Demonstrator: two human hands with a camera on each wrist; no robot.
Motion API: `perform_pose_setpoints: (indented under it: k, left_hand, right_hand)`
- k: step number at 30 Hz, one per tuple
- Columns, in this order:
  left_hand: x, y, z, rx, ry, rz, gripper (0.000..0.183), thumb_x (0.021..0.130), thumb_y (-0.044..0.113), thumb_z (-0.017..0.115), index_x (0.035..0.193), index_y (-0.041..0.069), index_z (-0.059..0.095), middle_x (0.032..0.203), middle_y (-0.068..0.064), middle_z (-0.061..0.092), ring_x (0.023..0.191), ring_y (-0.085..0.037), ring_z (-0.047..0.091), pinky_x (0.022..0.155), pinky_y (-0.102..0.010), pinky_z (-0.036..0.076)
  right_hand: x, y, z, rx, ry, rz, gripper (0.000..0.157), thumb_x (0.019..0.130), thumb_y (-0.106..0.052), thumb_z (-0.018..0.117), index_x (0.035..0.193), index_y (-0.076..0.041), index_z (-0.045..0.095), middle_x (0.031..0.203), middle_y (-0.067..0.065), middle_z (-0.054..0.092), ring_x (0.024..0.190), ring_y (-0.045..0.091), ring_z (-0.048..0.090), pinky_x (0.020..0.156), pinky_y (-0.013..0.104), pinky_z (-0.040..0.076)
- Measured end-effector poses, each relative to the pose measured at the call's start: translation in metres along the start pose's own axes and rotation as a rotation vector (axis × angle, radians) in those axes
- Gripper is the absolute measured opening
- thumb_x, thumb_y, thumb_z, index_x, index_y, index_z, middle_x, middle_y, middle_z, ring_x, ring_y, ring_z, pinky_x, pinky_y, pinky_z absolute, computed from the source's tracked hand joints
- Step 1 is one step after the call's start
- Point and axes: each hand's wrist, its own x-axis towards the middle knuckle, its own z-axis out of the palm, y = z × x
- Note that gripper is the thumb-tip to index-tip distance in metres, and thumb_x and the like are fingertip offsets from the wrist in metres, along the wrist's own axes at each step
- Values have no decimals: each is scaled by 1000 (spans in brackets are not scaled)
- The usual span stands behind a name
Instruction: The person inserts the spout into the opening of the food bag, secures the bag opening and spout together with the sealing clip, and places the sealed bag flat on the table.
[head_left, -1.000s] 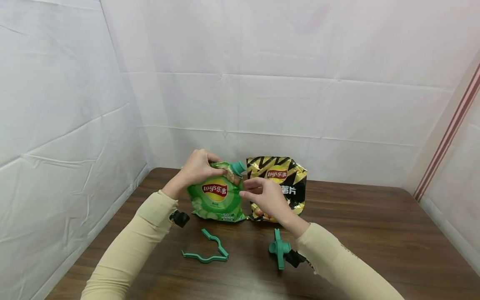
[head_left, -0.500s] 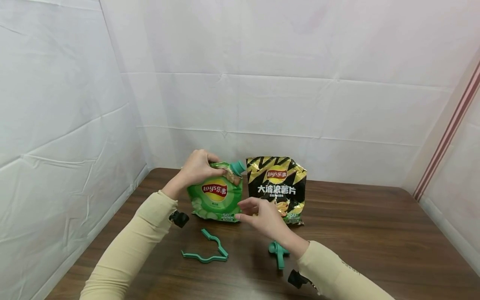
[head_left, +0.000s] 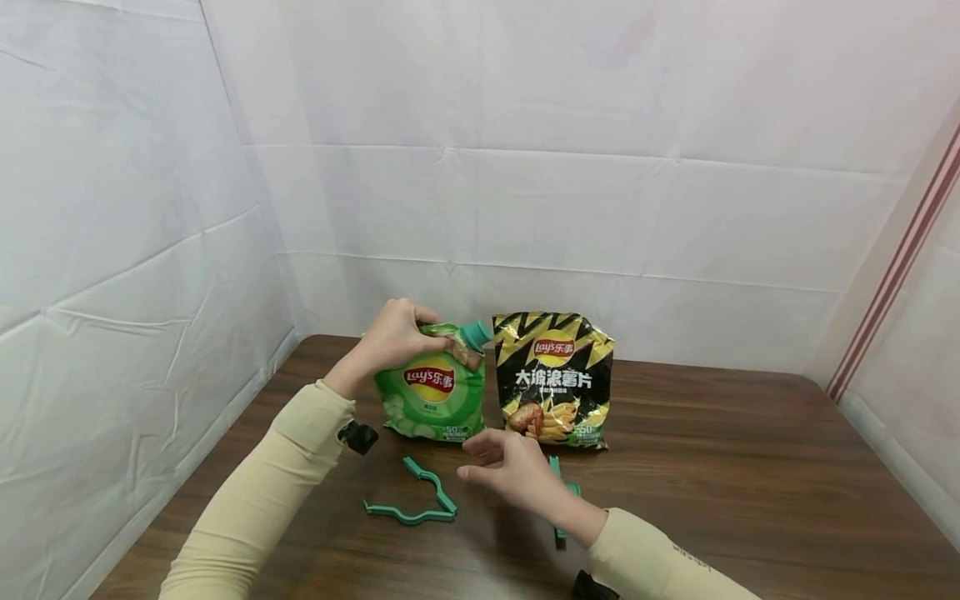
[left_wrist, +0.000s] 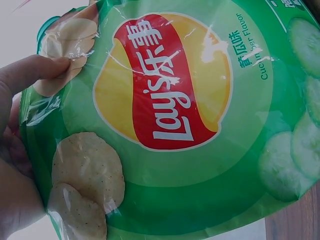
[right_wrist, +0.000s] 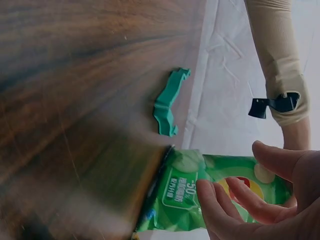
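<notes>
My left hand pinches the top of a green Lay's chip bag between thumb and fingers. Cucumber slices and chips are printed on the bag in the left wrist view, where the thumb presses its front. A teal round spout sticks out at the bag's top right corner. My right hand hovers over the table in front of the bags, fingers loosely bent and holding nothing. Left of it an unfolded teal bag clip lies on the wood, also in the right wrist view.
A black and yellow Lay's bag stands to the right of the green one. Another teal clip lies partly hidden behind my right hand and wrist. White cloth hangs behind the brown wooden table.
My right hand has moved down and toward me, away from the green bag's spout side, uncovering the black bag. My left hand keeps its grip on the green bag.
</notes>
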Motion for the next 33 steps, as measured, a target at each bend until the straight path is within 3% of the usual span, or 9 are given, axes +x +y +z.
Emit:
perform_pose_setpoints:
  k: [14,24,33]
  left_hand:
    - [1,0,0,18,5,-7,9,79,21,75,72,14,74,63,2,68,51,-11,57,49,-27,45]
    - [1,1,0,15,3,-12,10,78,20,75,71,14,74,61,2,67,50,-12,56,49,-27,45]
    - [1,2,0,14,2,-19,10,79,19,74,71,13,73,61,1,67,50,-12,55,49,-27,44]
  right_hand:
    - [-3,2,20,16,-75,42,32,82,-25,75,106,-6,68,103,11,70,92,26,67,76,33,54]
    - [-1,6,34,-5,-135,64,26,80,-25,77,100,-10,70,96,5,71,83,14,65,72,26,51]
    - [2,9,41,24,-209,91,24,79,-23,78,99,-13,71,99,4,71,85,14,67,74,28,53]
